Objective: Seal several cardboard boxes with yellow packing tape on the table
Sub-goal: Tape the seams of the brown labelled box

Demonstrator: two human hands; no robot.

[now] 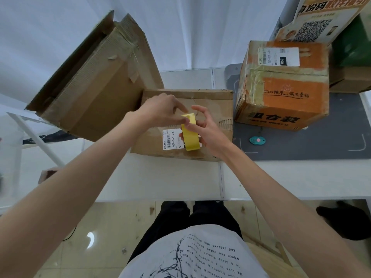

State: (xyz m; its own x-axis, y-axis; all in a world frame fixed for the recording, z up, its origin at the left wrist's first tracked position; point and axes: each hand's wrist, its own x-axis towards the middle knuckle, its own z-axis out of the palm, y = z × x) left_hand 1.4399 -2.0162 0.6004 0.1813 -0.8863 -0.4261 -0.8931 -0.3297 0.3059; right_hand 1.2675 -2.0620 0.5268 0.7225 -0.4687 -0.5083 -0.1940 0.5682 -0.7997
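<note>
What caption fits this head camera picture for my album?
Both hands, left hand and right hand, hold yellow tape roll over a flat cardboard box.

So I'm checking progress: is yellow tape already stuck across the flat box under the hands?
No, the flat box shows no yellow strip; the tape roll is held above it.

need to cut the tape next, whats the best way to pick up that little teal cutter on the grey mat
Pinch the teal cutter across its narrow sides from straight above. It lies flat on the grey mat, a small oval with its long axis running left to right, so the near and far edges give fingers the shortest span. Nothing crowds it; the orange box sits farther back. The right hand, nearest, now holds the yellow tape roll.
</note>
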